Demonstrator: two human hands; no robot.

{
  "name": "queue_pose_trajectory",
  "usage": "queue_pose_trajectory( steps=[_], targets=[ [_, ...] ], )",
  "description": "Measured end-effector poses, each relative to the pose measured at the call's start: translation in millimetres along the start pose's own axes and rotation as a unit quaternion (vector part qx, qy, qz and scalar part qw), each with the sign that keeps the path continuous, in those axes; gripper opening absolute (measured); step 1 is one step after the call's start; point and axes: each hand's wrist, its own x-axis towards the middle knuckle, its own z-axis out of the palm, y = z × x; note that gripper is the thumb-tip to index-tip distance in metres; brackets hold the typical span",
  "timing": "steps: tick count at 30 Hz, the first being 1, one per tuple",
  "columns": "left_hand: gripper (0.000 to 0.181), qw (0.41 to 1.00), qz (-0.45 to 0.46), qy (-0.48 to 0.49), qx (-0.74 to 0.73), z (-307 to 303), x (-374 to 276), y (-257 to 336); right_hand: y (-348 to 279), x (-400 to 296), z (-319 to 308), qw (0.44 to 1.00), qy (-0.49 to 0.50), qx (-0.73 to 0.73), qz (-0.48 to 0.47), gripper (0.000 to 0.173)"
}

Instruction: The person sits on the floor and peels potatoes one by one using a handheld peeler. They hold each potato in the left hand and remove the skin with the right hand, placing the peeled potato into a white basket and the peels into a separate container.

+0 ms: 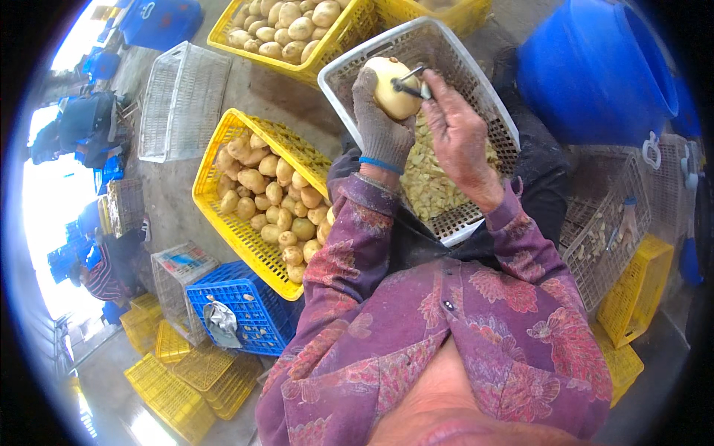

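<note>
My left hand (385, 134), in a grey knitted glove with a blue cuff edge, grips a large, pale, mostly peeled potato (382, 75) from below. A small brown patch shows at the potato's top. In my bare right hand (460, 134) is a metal peeler (410, 85), its head against the potato's right side. Both hands are above a white plastic crate (374, 43) between my legs. Yellowish peelings (429, 178) cover part of its slotted bottom. Left of my forearm, a tilted yellow crate (231, 251) holds many unpeeled potatoes (273, 192).
Another yellow crate (332, 56) of potatoes stands ahead. A blue barrel (591, 72) is at right, near another person's hand (628, 226). A white crate (181, 106), a blue crate (245, 312) and stacked yellow crates (167, 396) lie left. A person (111, 267) is farther left.
</note>
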Motion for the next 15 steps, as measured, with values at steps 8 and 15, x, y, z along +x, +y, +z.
queue_pose_trajectory(
  steps=[8, 15],
  targets=[
    [0.052, 0.999, 0.019, -0.018, -0.033, 11, 4, 22, 37, -68, 3, 0.986, -0.052, 0.068, 0.141, 0.032],
    [0.044, 0.986, 0.094, -0.128, 0.047, 8, 2, 11, 15, 21, 5, 0.989, -0.073, 0.102, 0.072, 0.035]
  ],
)
